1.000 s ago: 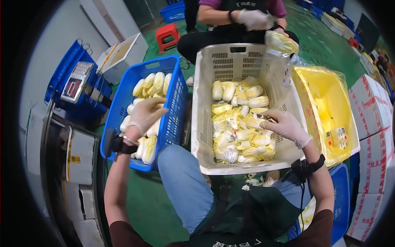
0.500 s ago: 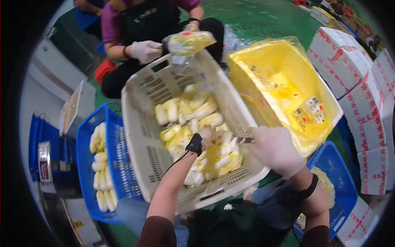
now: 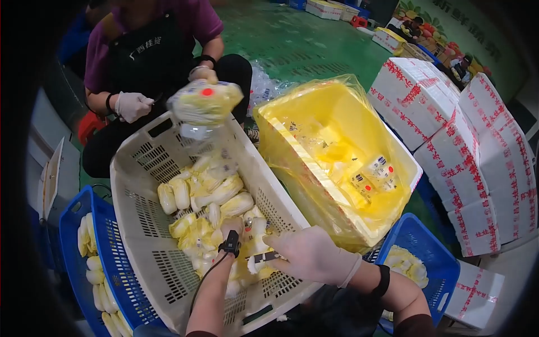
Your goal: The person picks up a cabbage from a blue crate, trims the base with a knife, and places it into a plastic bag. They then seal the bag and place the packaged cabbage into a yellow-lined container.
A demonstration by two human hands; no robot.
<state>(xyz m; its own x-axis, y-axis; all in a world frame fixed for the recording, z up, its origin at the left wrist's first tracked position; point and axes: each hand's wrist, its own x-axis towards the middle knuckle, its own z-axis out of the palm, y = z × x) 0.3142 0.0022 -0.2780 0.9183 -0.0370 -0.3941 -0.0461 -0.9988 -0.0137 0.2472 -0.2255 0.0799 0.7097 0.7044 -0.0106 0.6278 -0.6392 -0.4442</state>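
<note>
Inside a white slotted basket lie pale yellow baby napa cabbages, with several plastic packages among them. My left hand, a small black device strapped at its wrist, reaches down into the pile; its fingers are hidden there. Beside it is a cabbage in clear film. My gloved right hand grips a knife, its dark blade pointing left, close over the cabbages at the basket's near right side.
Across the basket, a seated person holds a bagged cabbage. A foam box lined with yellow plastic contains printed bags. Blue baskets flank the white one, one with cabbages at left. White cartons are stacked at right.
My view has swung to the right, so the scene sits further left. The other person's bagged cabbage has tilted and turned over the basket. My right hand still holds the knife.
</note>
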